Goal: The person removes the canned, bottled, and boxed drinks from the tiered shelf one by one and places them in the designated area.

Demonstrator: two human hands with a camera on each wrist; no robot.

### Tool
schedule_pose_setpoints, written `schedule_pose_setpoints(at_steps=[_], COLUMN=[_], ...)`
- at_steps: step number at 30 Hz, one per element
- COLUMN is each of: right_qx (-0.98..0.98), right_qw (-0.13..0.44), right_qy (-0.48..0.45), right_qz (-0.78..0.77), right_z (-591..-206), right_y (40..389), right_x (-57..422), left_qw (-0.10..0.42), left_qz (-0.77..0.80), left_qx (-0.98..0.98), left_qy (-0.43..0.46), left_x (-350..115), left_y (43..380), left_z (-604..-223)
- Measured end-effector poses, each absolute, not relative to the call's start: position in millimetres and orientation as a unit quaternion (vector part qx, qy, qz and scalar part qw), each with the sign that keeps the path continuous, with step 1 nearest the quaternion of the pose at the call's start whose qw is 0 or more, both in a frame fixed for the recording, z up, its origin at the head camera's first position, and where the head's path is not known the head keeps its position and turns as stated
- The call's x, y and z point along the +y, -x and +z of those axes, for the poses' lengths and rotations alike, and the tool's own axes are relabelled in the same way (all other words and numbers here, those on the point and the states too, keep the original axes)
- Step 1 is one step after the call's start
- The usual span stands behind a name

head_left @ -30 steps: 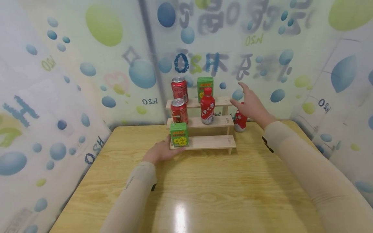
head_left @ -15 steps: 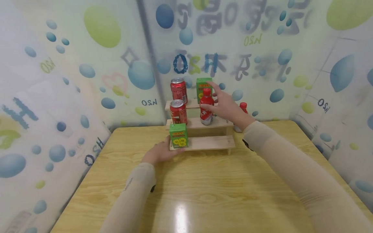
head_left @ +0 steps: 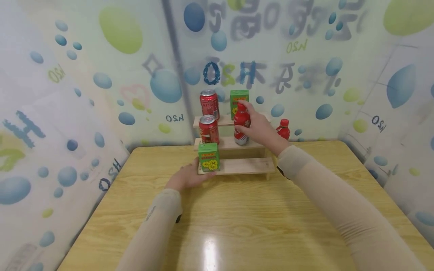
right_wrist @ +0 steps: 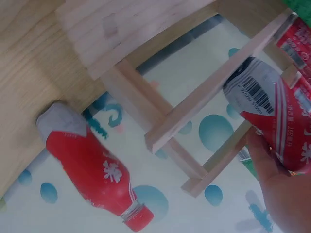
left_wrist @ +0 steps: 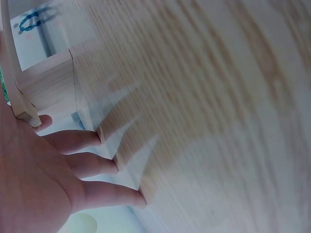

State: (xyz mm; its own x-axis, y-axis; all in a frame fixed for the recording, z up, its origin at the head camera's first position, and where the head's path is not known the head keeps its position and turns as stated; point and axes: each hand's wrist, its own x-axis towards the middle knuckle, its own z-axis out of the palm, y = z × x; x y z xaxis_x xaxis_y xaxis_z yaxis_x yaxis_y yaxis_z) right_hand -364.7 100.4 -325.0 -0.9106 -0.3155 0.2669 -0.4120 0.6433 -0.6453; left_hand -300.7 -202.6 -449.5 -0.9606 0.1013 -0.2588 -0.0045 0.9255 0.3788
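In the head view my right hand (head_left: pixel 259 128) grips a red plastic drink bottle (head_left: pixel 241 119) upright on the middle tier of a wooden three-tier stand (head_left: pixel 251 165). My thumb lies across the label and a finger reaches up by the cap; the far fingers are hidden. The right wrist view shows this bottle's grey base (right_wrist: pixel 252 87) at the tier's edge. My left hand (head_left: pixel 187 176) is at the bottom tier's left end, thumb along the front edge beside a green drink carton (head_left: pixel 208 158). Several straight fingers (left_wrist: pixel 114 193) touch the tabletop in the left wrist view.
Red cans stand on the top tier (head_left: pixel 209 103) and middle tier (head_left: pixel 209 131), at the left. A second green carton (head_left: pixel 237 96) is on top, behind the gripped bottle. Another red bottle (right_wrist: pixel 92 165) stands on the table right of the stand. Patterned walls enclose the table (head_left: pixel 217 222).
My right hand has moved left from beside the second bottle to the bottle on the middle tier and closed round it. My left hand has stayed at the stand's end.
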Motion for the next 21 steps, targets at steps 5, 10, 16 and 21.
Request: schedule_pose_setpoints(at_steps=[5,10,16,21], right_qx=[-0.905,-0.904,-0.902,-0.903], right_qw=[0.068,0.073,0.07,0.071], right_qy=[-0.191,-0.19,-0.186,-0.177], right_qz=[0.374,0.376,0.382,0.384], right_z=[-327.1,-328.1,-329.0,-328.9], right_y=[364.6,364.9,363.6,363.1], right_x=[99.3,97.6,96.6,96.7], left_qw=[0.143,0.141,0.141,0.143], left_qz=[0.192,0.194,0.193,0.196], left_qx=[0.971,0.971,0.971,0.97], left_qy=[-0.027,-0.023,-0.024,-0.026], left_x=[-202.4,-201.9,-201.5,-200.9], left_y=[300.6,300.8,300.5,301.4], left_z=[-447.7,-447.6,-448.7,-449.0])
